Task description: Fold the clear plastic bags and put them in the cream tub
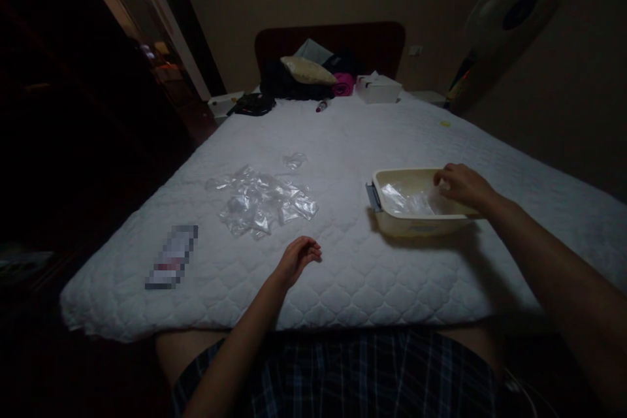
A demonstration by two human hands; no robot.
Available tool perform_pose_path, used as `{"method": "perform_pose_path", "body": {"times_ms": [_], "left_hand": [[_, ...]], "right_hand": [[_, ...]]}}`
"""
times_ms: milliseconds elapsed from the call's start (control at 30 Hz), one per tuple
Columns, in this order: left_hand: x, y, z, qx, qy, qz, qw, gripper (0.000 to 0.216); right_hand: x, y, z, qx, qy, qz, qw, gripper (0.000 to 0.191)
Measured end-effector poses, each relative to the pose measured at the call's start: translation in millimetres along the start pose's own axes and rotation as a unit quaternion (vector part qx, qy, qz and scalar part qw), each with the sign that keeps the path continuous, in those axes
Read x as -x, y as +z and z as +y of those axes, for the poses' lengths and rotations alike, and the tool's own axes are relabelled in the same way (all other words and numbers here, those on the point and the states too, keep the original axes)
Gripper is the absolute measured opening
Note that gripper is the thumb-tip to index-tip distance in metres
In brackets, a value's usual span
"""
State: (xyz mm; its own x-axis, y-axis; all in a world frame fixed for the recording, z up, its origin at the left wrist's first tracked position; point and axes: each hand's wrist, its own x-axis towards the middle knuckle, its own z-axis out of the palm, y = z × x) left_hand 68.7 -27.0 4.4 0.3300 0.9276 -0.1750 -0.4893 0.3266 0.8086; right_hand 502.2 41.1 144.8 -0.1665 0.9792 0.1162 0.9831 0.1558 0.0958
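A cream plastic bin (416,227) with a grey side latch stands on the bed to the right. Clear plastic bags (409,201) lie inside it. Over the bin's far right part is my right hand (463,184), its fingers curled in a pinch around what looks like a clear plastic bag; the dim light blurs the grip. My left hand (296,260) rests on the quilted bed cover, palm turned inward, fingers loosely bent and nothing in them. A loose pile of clear plastic bags (264,199) spreads beyond my left hand, with one bag (294,160) apart from it.
At left on the white bed (343,287) lies a pixelated flat object (172,258). Toward the headboard (330,36) are a pillow (307,70), dark cloth, a pink roll (343,84), a small bottle (322,105) and a white box (378,88). A fan (514,13) stands right.
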Motion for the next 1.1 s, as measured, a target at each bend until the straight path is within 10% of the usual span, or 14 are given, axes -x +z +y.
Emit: {"method": "perform_pose_path", "body": {"times_ms": [233,1100], "left_hand": [[-1.1,-1.5,-1.5,-0.003,0.001,-0.001,1.000,0.024],[1.8,4.4,3.5,0.003,-0.014,0.010,1.000,0.022]], "right_hand": [[0.3,-4.4,-8.3,-0.167,0.046,-0.216,0.961,0.015],[-30.6,70.5,-12.6,-0.130,0.083,-0.264,0.952,0.027]]}}
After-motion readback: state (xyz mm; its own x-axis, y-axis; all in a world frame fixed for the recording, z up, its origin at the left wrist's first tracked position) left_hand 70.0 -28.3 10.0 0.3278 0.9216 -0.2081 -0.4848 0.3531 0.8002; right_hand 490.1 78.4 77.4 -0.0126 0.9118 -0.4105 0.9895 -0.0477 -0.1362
